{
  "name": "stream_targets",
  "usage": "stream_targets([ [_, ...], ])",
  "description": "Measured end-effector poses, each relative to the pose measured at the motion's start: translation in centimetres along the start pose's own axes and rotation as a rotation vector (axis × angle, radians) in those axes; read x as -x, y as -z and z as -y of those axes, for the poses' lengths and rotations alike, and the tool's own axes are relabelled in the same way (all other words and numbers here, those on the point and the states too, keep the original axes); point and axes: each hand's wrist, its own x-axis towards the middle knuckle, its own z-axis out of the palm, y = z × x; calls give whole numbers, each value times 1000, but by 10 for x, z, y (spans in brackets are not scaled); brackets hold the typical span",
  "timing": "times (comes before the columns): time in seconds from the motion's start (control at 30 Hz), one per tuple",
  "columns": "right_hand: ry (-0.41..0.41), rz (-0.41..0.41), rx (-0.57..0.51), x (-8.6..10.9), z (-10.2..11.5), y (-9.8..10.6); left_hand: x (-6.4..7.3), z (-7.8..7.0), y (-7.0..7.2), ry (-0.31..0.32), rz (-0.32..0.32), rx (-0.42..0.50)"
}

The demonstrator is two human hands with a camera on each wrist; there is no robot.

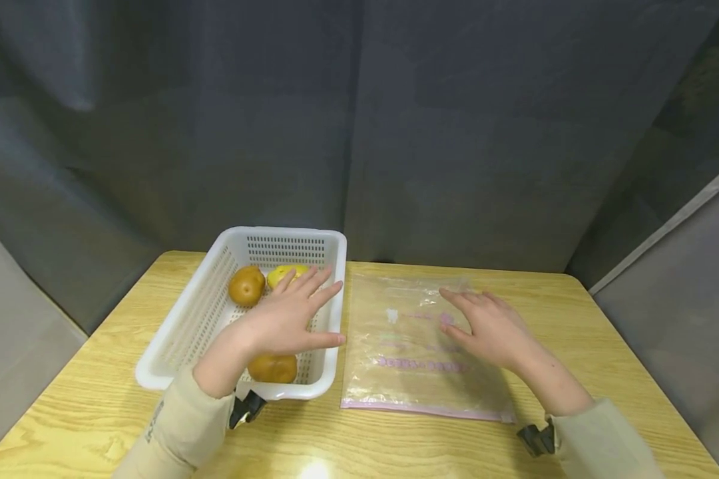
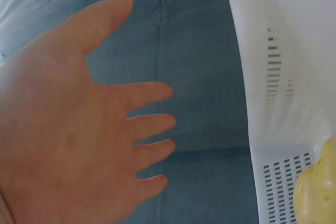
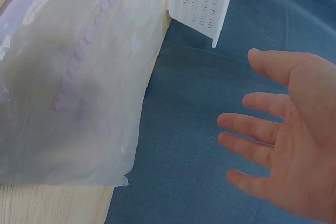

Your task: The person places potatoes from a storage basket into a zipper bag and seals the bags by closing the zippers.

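A white plastic basket [image 1: 182, 332] with slotted walls stands on the left of the table. Inside it lie a round brown fruit [image 1: 247, 286], a yellow fruit [image 1: 281, 273] partly hidden by fingers, and another brown fruit [image 1: 273, 368] near the front wall. My left hand [image 1: 278, 322] hovers over the basket, fingers spread, holding nothing; its palm shows bare in the left wrist view. Flat on the table to the right lies a clear zip bag [image 1: 395, 339] with pink print, its pink zip edge toward me. Above the bag's right side my right hand [image 1: 491, 329] is held with fingers extended and nothing in it.
The wooden table [image 1: 587, 332] reaches back to a dark cloth curtain [image 1: 455, 133]. Grey cloth panels [image 1: 683, 299] stand along the sides. Dark straps [image 1: 539, 439] sit at both wrists by the sleeve cuffs.
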Motion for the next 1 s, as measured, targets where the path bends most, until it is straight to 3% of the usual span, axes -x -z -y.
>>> stream_targets([
  [0.17,-2,17,-4,2,1,-2,-2,-6,-4,0,48,3],
  [0.4,21,2,-7,2,4,-4,0,-11,-10,-15,60,1],
  [0.67,40,22,-5,5,6,-13,0,-18,-20,0,111,78],
  [1.0,60,6,-2,9,9,-14,-4,-22,-33,-65,123,103],
])
